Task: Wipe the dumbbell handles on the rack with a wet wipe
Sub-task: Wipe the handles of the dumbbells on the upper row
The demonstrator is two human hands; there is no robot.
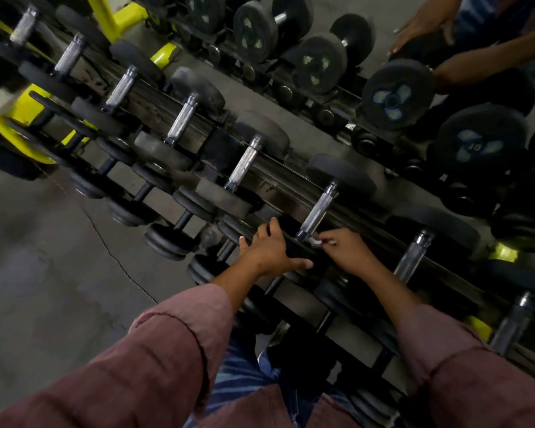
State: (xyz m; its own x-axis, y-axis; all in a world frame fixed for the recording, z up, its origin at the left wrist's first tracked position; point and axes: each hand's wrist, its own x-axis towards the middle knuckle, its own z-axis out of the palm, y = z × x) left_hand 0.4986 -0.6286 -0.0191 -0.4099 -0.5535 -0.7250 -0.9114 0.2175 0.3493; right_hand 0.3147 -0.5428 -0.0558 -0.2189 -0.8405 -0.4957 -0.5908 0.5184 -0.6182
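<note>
Both forearms reach forward from rolled reddish sleeves over the rack (pixel 278 183). The left hand (pixel 272 250) lies palm-down, fingers curled over the black near head (pixel 294 242) of a dumbbell. Just right of it, the right hand (pixel 348 248) pinches a small white wet wipe (pixel 315 241) against the lower end of that dumbbell's steel handle (pixel 317 211). Far beyond the right hand, a dumbbell end (pixel 479 146) bears pale marks reading roughly "10".

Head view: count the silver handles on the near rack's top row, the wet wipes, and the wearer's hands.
Silver handles: 8
Wet wipe: 1
Hands: 2; left hand grips a dumbbell head, right hand pinches the wipe
Total: 11
</note>
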